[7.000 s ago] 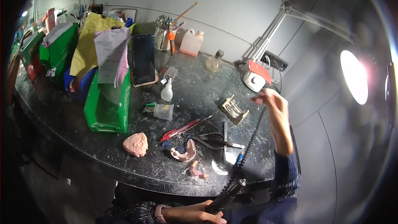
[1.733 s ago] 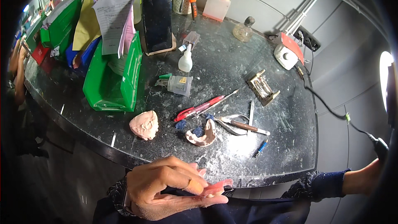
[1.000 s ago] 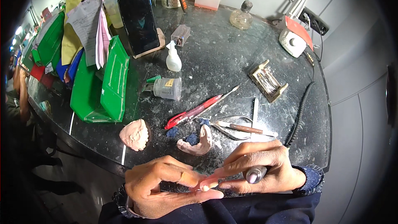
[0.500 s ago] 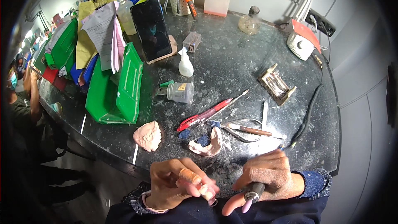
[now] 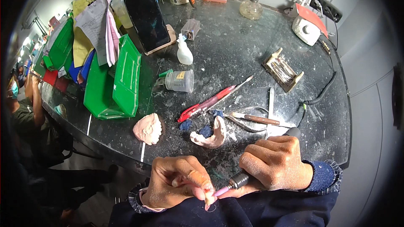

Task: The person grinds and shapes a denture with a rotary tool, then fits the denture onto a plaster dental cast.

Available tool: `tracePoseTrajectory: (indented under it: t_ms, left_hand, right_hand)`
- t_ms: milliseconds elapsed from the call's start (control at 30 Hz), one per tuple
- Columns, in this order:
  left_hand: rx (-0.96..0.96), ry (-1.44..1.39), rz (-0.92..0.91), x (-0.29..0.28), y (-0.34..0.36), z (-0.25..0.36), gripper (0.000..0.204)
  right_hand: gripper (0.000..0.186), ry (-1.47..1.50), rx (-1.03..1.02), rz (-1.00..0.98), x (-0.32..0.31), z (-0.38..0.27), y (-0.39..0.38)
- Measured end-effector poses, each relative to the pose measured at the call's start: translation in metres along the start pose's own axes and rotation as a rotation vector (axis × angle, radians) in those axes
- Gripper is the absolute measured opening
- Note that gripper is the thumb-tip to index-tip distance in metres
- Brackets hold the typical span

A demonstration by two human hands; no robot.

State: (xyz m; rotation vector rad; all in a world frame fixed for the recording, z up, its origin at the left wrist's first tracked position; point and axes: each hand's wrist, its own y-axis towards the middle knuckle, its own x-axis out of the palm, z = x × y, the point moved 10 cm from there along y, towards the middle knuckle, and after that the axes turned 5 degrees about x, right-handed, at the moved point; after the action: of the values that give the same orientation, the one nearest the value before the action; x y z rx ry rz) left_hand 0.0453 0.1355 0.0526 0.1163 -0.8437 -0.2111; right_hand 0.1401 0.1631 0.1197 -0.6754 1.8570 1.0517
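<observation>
My left hand (image 5: pixel 174 185) is closed, pinching a small pink-and-white denture piece (image 5: pixel 208 198) with a thin curved wire at its lower end. A tan wrap circles one of its fingers. My right hand (image 5: pixel 275 164) grips a dark rotary handpiece (image 5: pixel 239 180), whose pink grinding tip (image 5: pixel 221 191) meets the denture piece or lies right against it. My fingers hide much of the piece. Beyond my hands, a horseshoe-shaped dental cast (image 5: pixel 213 136) rests beside bits of blue material (image 5: pixel 205 131). A pinkish plaster tooth model (image 5: pixel 147 129) sits to its left.
A red pen (image 5: pixel 206 104), a wooden-handled knife (image 5: pixel 261 120) and a metal strip lie on the dusty dark bench. Green bins (image 5: pixel 126 84), a phone (image 5: pixel 147 21), a clear cup (image 5: pixel 180 80) and a bur holder (image 5: pixel 282 69) stand farther off. Another person (image 5: pixel 27 109) is at far left.
My right hand has turned the handpiece so that its tip, which pointed down and apart, now points left at the denture piece. The view has shifted slightly.
</observation>
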Motion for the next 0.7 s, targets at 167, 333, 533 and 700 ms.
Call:
tracePoseTrajectory:
  t_ms: [167, 333, 533, 700]
  left_hand:
    - [0.029, 0.066, 0.014, 0.0025, -0.0028, 0.0083, 0.014]
    - [0.026, 0.078, 0.006, -0.0028, 0.0001, 0.0045, 0.015]
    - [-0.006, 0.134, 0.014, -0.0049, -0.0036, 0.0043, 0.014]
    - [-0.014, 0.009, -0.001, -0.0002, -0.0013, -0.0013, 0.013]
  right_hand:
    - [0.053, 0.002, -0.016, 0.008, -0.0015, -0.0079, 0.0002]
    - [0.053, -0.015, -0.026, -0.014, 0.0019, -0.0052, -0.0014]
    - [0.053, -0.032, -0.043, 0.0, 0.0025, -0.0073, -0.0016]
    - [0.052, 0.008, -0.036, -0.002, 0.0003, -0.0041, -0.0015]
